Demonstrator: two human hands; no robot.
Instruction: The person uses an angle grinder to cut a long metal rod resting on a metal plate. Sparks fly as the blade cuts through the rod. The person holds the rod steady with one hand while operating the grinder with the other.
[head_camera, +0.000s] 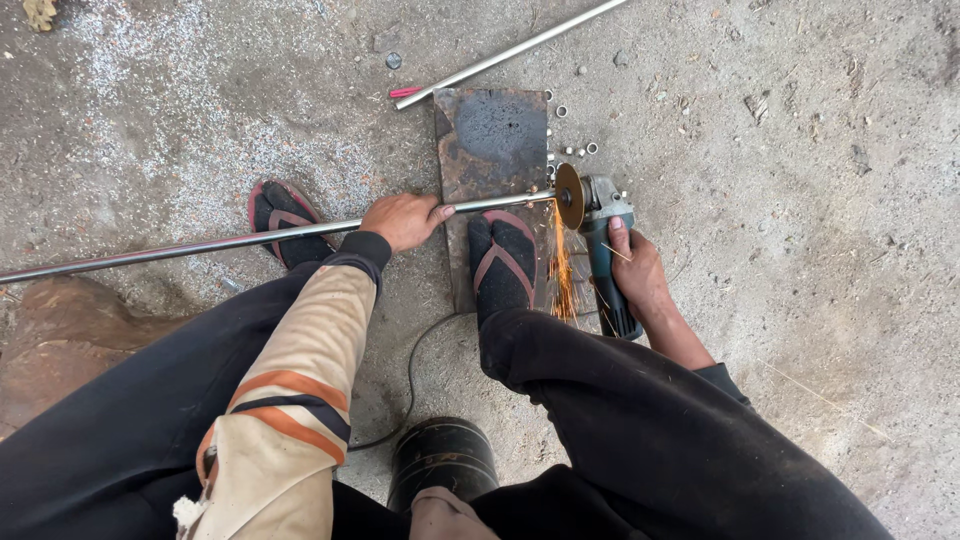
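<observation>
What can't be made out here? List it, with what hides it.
Head view only:
- Long pipe: far end cut off by the left edge.
- Second pipe: runs past the top edge.
- Grinder handle: covered by the right hand.
- Cable: lower run hidden behind the leg.
- Small cut rings: too small to count.

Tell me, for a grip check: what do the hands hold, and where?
Left hand pins the steel tube near its cut end; right hand grips the angle grinder body.
</observation>
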